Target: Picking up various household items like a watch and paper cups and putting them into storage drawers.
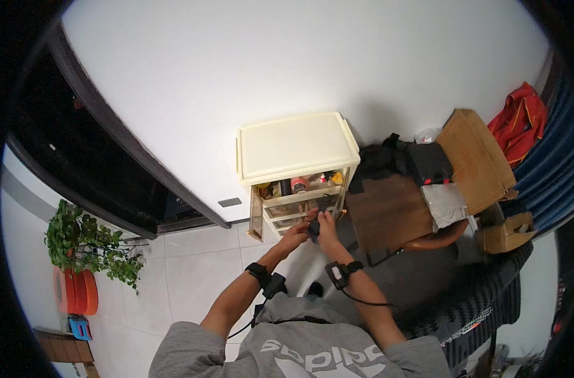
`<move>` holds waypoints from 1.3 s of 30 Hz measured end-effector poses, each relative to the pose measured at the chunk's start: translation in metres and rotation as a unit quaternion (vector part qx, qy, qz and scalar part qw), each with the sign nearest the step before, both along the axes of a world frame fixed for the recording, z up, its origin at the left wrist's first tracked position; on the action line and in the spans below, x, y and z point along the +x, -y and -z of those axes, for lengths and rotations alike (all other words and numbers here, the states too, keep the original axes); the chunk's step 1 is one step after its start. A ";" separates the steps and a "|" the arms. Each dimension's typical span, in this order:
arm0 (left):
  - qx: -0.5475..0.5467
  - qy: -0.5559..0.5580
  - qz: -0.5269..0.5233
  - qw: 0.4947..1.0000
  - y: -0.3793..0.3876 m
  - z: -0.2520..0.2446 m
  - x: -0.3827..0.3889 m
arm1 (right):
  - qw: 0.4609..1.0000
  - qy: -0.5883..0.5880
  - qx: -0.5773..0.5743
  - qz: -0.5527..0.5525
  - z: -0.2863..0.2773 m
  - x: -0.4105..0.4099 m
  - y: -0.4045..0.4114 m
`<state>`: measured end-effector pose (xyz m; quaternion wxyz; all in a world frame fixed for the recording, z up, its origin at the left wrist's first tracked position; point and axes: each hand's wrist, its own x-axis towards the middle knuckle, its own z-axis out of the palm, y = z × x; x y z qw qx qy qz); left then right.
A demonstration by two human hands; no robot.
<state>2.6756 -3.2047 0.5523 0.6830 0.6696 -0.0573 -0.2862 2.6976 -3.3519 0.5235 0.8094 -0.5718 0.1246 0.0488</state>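
A cream plastic drawer cabinet (296, 146) stands against the wall in front of me. Its small door (255, 215) is swung out at the left, and behind it the top compartment shows a pink round thing (298, 184) and a yellow thing (337, 178). Just before the cabinet's right side, my left hand (295, 235) and my right hand (328, 229) are close together around a dark object (314, 228). My right hand grips this object, whose kind I cannot tell. My left hand's fingers touch its left side; whether they grip it is unclear.
Right of the cabinet, a brown board or box (386, 212) lies beside a black case (428, 162), a grey plastic packet (445, 205) and an opened cardboard box (476, 160). A dark ribbed cover (490, 293) is at lower right. A leafy plant (86, 236) and orange rolls (81, 293) are at left.
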 end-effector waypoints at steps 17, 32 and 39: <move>0.036 -0.020 -0.052 0.998 0.035 -0.009 0.032 | 1.000 0.004 -0.015 0.006 -0.015 0.030 0.028; 0.001 0.005 -0.141 0.990 0.063 -0.023 0.156 | 0.993 -0.094 -0.069 -0.010 -0.016 0.114 0.028; 0.244 0.165 -0.040 0.955 0.046 0.029 0.191 | 0.998 -0.002 -0.064 -0.022 -0.038 0.138 0.021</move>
